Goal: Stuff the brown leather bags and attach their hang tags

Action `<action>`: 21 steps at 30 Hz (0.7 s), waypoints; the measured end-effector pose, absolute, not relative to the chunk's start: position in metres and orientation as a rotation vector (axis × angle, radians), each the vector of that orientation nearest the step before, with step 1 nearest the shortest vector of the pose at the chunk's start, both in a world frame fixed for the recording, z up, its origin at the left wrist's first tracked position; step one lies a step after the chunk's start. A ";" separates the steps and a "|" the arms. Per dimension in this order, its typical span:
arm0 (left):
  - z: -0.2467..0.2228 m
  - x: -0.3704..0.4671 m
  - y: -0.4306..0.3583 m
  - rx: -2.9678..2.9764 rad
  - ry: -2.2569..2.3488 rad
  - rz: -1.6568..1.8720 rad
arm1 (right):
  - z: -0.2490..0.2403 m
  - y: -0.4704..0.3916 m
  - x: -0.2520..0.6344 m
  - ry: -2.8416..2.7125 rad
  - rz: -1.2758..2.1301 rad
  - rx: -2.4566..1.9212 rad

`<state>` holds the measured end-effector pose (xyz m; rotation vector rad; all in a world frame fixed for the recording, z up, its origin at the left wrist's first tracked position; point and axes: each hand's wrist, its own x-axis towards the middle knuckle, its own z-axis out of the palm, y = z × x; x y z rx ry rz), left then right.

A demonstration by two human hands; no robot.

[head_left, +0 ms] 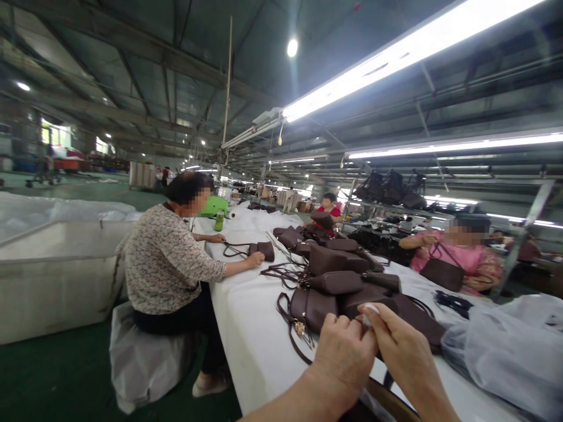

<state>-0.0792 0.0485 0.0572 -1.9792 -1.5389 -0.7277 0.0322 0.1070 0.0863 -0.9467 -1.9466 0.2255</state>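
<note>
My left hand (pixel 343 358) is closed in a loose fist above the near end of the table. Against its thumb side, my right hand (pixel 407 354) pinches a small white wad (pixel 370 310), perhaps thin plastic or tissue. Whether the left fingers grip the same wad is hidden. Just beyond my hands lies a heap of dark brown handbags (pixel 332 258). The closest handbag (pixel 313 309) has a looped strap and a gold-coloured charm (pixel 299 328). Below my hands, a brown curved edge and some clear plastic show in part.
A long white-covered table (pixel 250 328) runs away from me. A seated co-worker (pixel 173 252) at its left handles a brown bag (pixel 263 251). Another person (pixel 466 252) at the right holds a bag. Clear plastic bags (pixel 514 346) lie near right; a large white bin (pixel 57 281) stands left.
</note>
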 end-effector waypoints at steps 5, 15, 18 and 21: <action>0.050 -0.078 0.050 -2.051 -1.524 -0.741 | 0.084 0.119 0.033 -1.913 0.316 -0.982; 0.031 -0.094 0.052 -2.301 -1.500 -0.742 | 0.079 0.140 0.032 -2.085 0.218 -1.020; 0.046 -0.091 0.056 -2.219 -1.589 -0.636 | 0.082 0.134 0.033 -2.156 0.125 -0.980; 0.061 -0.080 0.060 -2.116 -1.737 -0.657 | 0.091 0.127 0.032 -2.166 0.003 -0.997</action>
